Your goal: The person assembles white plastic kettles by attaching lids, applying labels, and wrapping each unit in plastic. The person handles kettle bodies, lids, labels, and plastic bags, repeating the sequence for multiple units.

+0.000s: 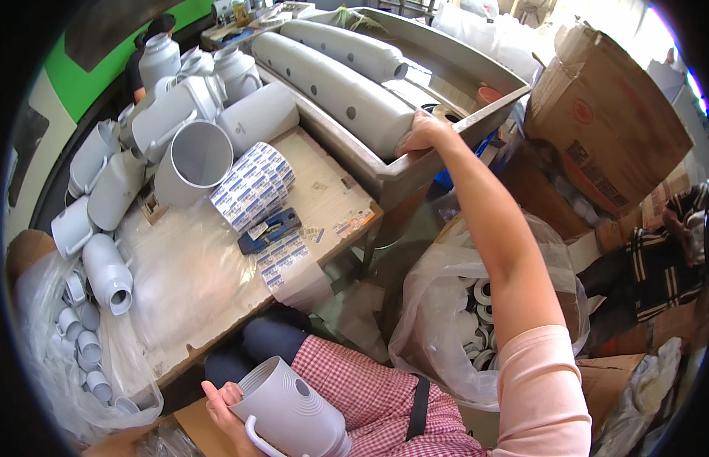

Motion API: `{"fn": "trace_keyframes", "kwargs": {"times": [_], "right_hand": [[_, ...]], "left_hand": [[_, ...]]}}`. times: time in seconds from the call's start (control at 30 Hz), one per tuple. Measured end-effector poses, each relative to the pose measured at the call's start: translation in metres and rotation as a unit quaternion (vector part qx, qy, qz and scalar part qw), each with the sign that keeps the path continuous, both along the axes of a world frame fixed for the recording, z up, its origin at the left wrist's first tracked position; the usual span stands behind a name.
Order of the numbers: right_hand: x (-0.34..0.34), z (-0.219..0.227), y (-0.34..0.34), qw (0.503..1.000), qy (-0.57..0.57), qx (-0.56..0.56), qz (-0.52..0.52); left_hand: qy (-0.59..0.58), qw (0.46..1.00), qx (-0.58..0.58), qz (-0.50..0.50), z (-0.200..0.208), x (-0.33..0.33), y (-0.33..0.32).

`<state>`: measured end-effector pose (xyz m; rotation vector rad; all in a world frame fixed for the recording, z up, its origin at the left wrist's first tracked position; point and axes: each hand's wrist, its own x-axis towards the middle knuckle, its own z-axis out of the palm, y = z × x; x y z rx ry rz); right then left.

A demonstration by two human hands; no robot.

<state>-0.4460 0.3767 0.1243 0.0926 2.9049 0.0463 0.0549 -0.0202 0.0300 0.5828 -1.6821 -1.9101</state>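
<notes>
My left hand [226,407] is closed on the rim side of a grey plastic jug [293,400], which lies tilted over my lap. This jug has a loop handle, a round hole in its wall and ringed ridges near its wide mouth. My right arm is stretched far forward. At its end my right hand [424,134] is closed against the near end of a long grey tube [343,99] with several dark round spots along its side; some fingers are hidden. The tube lies in a metal trough [476,118], beside a second long grey tube [347,47].
On the wooden table [179,282] are a label roll [251,186], a blue tape dispenser [269,231] and several piled grey jugs [194,164]. Bags of small grey parts [88,346] and rings [480,324] flank me. A cardboard box [606,122] stands right, near another person's arm [678,228].
</notes>
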Motion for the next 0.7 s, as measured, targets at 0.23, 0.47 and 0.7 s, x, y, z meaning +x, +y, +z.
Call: {"fn": "trace_keyframes", "kwargs": {"times": [0.23, 0.47, 0.7], "right_hand": [[0.03, 0.071, 0.024, 0.937, 0.219, -0.27, 0.027], [0.175, 0.096, 0.022, 0.773, 0.551, -0.133, 0.284], [0.24, 0.098, 0.033, 0.77, 0.557, -0.194, 0.243]], "left_hand": [[-0.029, 0.995, 0.035, 0.093, -0.021, 0.021, -0.009], [-0.093, 0.984, 0.047, 0.146, 0.003, 0.012, 0.015], [-0.136, 0.985, -0.025, 0.103, 0.028, 0.025, 0.027]]}}
